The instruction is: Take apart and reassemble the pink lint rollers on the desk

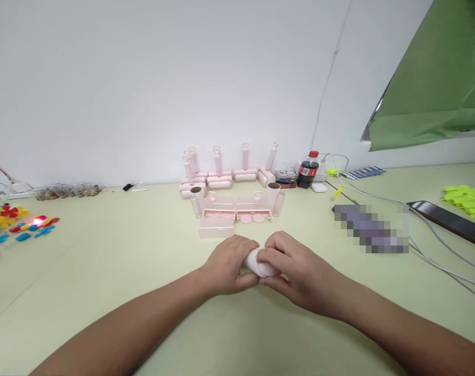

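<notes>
Above the near part of the table, my left hand (230, 263) is closed around a short white paper roll (252, 260). My right hand (296, 266) grips the roll's other end, where a pale pink round end piece (267, 269) shows between thumb and fingers. The roll lies tilted, and the fingers hide part of it. Just beyond the hands are two open pink cases (254, 211) with round pink parts (257, 218) inside the right one. A pale pink cover (217, 228) lies in front of the left case.
White rolls with brown cores (196, 190) and clear pinkish tubes (278, 204) flank the cases. Pink rollers with upright handles (217, 164) line the wall. A cola bottle (308, 171), cables (429, 257) and a dark phone (451, 222) lie right; colourful plastic pieces (10, 211) lie left.
</notes>
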A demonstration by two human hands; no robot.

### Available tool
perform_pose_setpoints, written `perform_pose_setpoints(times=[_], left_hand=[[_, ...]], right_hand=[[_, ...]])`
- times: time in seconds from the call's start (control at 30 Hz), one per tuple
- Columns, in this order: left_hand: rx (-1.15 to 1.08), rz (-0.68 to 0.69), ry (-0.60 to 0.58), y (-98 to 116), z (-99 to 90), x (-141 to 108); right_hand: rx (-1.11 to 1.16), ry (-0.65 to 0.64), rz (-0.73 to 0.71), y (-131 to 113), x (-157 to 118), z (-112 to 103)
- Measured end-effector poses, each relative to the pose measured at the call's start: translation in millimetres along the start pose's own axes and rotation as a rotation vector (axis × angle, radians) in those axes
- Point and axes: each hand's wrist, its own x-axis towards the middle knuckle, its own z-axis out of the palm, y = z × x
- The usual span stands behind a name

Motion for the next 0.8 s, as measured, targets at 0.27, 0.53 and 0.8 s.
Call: perform_pose_setpoints(times=[0.27, 0.53, 0.8], left_hand=[[0.093, 0.119, -0.001, 9.0, 2.7, 2.3], [0.114, 0.18, -0.048, 4.0, 2.9, 1.5], [0.142, 0.263, -0.06, -0.7, -2.3, 2.6]], right_hand=[[-0.155, -0.096, 0.001, -3.9, -4.4, 5.8], [-0.076, -0.151, 0.014, -5.8, -1.8, 1.0], [-0.039, -0.192, -0.003, -3.2, -5.9, 1.8]])
